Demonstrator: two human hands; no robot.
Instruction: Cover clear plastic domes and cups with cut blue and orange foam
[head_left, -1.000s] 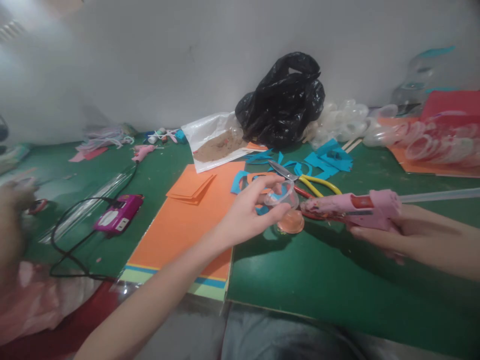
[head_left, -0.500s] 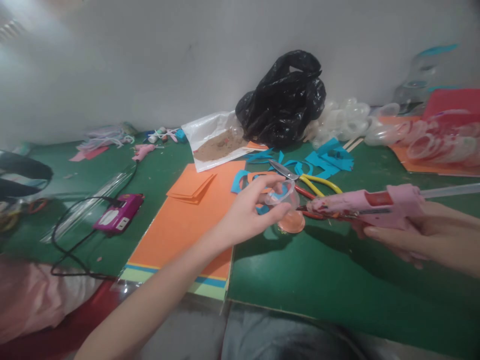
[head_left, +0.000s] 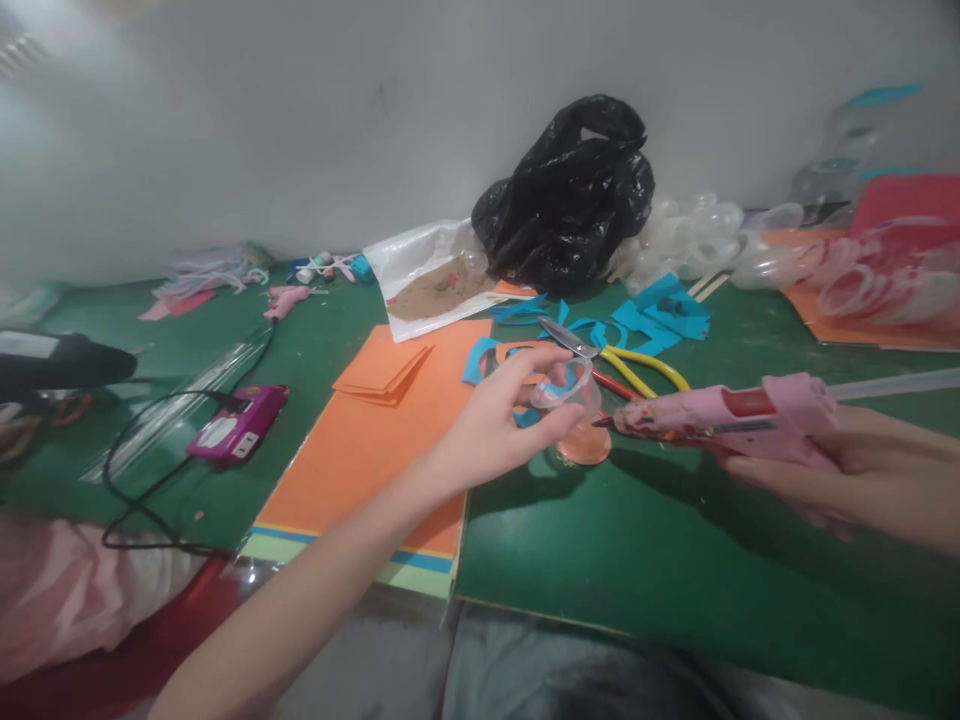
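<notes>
My left hand (head_left: pixel 491 425) pinches a small clear plastic cup (head_left: pixel 564 388) between its fingertips, above the middle of the green mat (head_left: pixel 675 540). Just below the cup is a round orange disc (head_left: pixel 583 443). I cannot tell whether the two touch. My right hand (head_left: pixel 847 475) grips a pink hot glue gun (head_left: pixel 720 415), with a long glue stick (head_left: pixel 892 385) sticking out of its back. The gun's nozzle points left, a short gap from the cup.
Yellow-handled scissors (head_left: pixel 637 365) lie among blue paper scraps (head_left: pixel 660 315) behind the cup. Orange card (head_left: pixel 360 470) lies to the left. Further back are a black plastic bag (head_left: pixel 562 200), clear cups (head_left: pixel 682 245), and a corded magenta device (head_left: pixel 238 425). A dark object (head_left: pixel 60 362) intrudes at left.
The glue gun's nozzle has moved left, closer to the cup, while the left hand stays almost still. A hand at the left edge has gone, and a dark object now shows there.
</notes>
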